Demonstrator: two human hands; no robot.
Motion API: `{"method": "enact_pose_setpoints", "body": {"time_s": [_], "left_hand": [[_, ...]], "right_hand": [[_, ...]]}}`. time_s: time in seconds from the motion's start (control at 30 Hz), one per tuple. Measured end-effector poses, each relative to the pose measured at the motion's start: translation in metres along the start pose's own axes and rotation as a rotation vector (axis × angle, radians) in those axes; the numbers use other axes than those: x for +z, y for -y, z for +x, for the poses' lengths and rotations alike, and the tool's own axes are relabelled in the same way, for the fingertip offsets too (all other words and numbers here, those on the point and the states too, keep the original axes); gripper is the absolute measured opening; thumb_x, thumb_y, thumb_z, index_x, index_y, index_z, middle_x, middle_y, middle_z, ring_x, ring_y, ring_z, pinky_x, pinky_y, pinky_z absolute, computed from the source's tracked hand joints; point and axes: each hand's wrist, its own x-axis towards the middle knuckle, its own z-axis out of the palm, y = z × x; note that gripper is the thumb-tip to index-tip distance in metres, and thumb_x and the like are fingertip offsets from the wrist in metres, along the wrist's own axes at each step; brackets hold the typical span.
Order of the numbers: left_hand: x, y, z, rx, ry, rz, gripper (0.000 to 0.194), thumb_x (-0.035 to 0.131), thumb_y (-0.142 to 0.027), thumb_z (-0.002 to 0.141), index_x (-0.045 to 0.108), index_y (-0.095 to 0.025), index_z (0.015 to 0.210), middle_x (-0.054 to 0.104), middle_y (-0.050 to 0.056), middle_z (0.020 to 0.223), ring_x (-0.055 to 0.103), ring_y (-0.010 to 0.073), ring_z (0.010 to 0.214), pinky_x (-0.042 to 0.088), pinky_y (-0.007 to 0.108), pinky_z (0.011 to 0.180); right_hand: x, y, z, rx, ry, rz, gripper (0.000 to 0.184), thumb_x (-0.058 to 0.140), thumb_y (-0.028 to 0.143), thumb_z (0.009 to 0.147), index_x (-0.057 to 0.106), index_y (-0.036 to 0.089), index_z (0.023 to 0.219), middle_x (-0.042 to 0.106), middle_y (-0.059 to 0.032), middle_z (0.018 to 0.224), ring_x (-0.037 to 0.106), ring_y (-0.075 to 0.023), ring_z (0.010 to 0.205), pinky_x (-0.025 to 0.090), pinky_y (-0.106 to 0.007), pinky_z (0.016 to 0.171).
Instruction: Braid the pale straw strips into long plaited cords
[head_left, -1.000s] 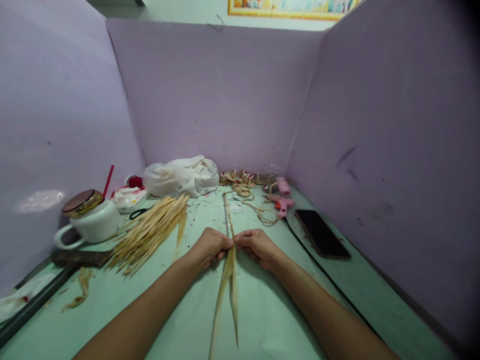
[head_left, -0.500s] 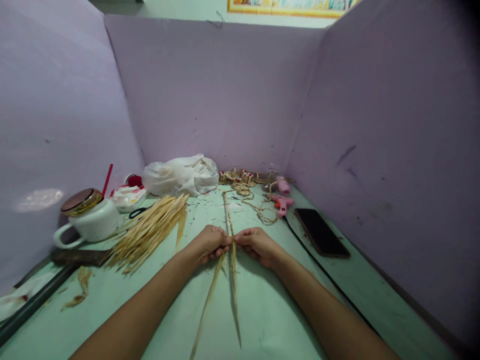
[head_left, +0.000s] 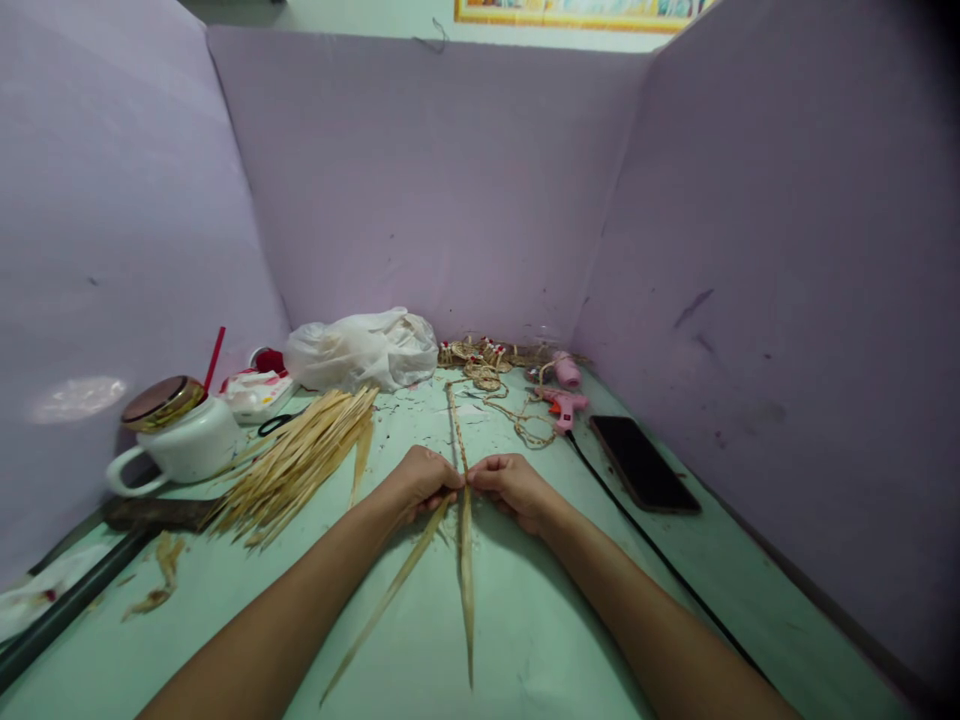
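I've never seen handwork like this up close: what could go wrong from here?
The braid might loosen if the hands slip, since they pinch it at its near end.
The loose strip slanting beside the left forearm could get caught under it.
The black cable of the pink glue gun runs near the right forearm, so a bump might drag the gun.

You have a thin tan braid (head_left: 458,430) pinched at its near end; it runs away from you, nearly straight and tightly plaited; two flat, unplaited strips (head_left: 466,590) trail from your grip toward you, tapering to points, one nearly straight, the other slanting left.
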Motion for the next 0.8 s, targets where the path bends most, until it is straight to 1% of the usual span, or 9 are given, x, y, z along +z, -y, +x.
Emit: {"method": "enact_pose_setpoints", "body": {"time_s": [0.17,0.3,0.4,0.47,0.57,0.63,0.73,0.8], "left_hand": [[0.001,-0.010,-0.008,0.007,0.038,0.126,0.015,0.049,-0.019,0.058,0.049,-0.013,0.044,0.040,0.000,0.030,0.028,0.0066,0.025,0.019,0.021,0.032],[0.001,-0.018,-0.013,-0.019,0.000,0.100,0.008,0.050,-0.015,0.056,0.054,-0.012,0.050,0.038,-0.002,0.029,0.026,0.0056,0.026,0.018,0.020,0.033],[0.002,-0.020,-0.015,-0.098,-0.032,0.065,0.005,0.052,-0.014,0.055,0.054,-0.012,0.051,0.037,-0.003,0.029,0.026,0.0050,0.026,0.016,0.019,0.033],[0.002,-0.021,-0.014,-0.146,-0.033,0.011,0.007,0.052,-0.014,0.055,0.051,-0.012,0.048,0.039,-0.003,0.031,0.027,0.0048,0.027,0.016,0.019,0.033],[0.004,-0.019,-0.010,-0.166,-0.010,-0.100,0.012,0.052,-0.013,0.057,0.048,-0.012,0.046,0.041,-0.002,0.034,0.030,0.0040,0.029,0.016,0.018,0.033],[0.007,-0.016,-0.009,-0.140,-0.022,-0.138,0.013,0.055,-0.014,0.057,0.048,-0.012,0.046,0.043,-0.002,0.036,0.030,0.0034,0.030,0.016,0.018,0.033],[0.011,-0.014,-0.011,-0.061,-0.127,-0.139,0.016,0.061,-0.014,0.056,0.046,-0.014,0.051,0.040,-0.005,0.034,0.028,0.0030,0.029,0.016,0.017,0.033],[0.014,-0.014,-0.013,-0.035,-0.140,-0.168,0.016,0.061,-0.014,0.058,0.045,-0.015,0.056,0.038,-0.007,0.034,0.028,0.0034,0.028,0.016,0.017,0.032]], "right_hand": [[0.001,-0.003,0.002,-0.038,-0.051,-0.018,0.004,0.055,0.013,0.058,0.058,0.012,0.060,0.048,0.0055,0.040,0.025,-0.0012,0.028,0.011,-0.020,0.033],[0.001,-0.006,0.003,-0.050,-0.021,-0.009,0.007,0.056,0.014,0.058,0.060,0.011,0.062,0.052,0.0042,0.043,0.025,-0.0012,0.028,0.010,-0.020,0.033],[0.000,-0.005,0.003,-0.035,0.005,0.003,0.009,0.058,0.018,0.059,0.061,0.012,0.066,0.054,0.0040,0.046,0.023,-0.0010,0.028,0.009,-0.020,0.032],[0.000,-0.004,0.001,-0.024,0.009,0.014,0.010,0.060,0.020,0.059,0.059,0.013,0.066,0.049,0.0060,0.041,0.021,-0.0010,0.027,0.008,-0.020,0.032],[0.000,-0.001,-0.002,-0.009,0.012,0.033,0.014,0.064,0.023,0.057,0.057,0.013,0.064,0.041,0.0086,0.035,0.019,-0.0011,0.028,0.007,-0.019,0.032],[-0.001,0.001,-0.003,0.008,0.021,0.044,0.015,0.064,0.023,0.057,0.056,0.014,0.064,0.037,0.0094,0.034,0.019,-0.0012,0.028,0.006,-0.019,0.032],[-0.002,0.002,-0.004,0.039,0.055,0.091,0.014,0.063,0.022,0.058,0.053,0.014,0.063,0.032,0.0107,0.032,0.016,-0.0011,0.028,0.004,-0.019,0.032],[-0.003,0.002,-0.004,0.047,0.079,0.133,0.015,0.063,0.021,0.057,0.052,0.014,0.063,0.031,0.0109,0.033,0.016,-0.0010,0.028,0.004,-0.018,0.033]]}}
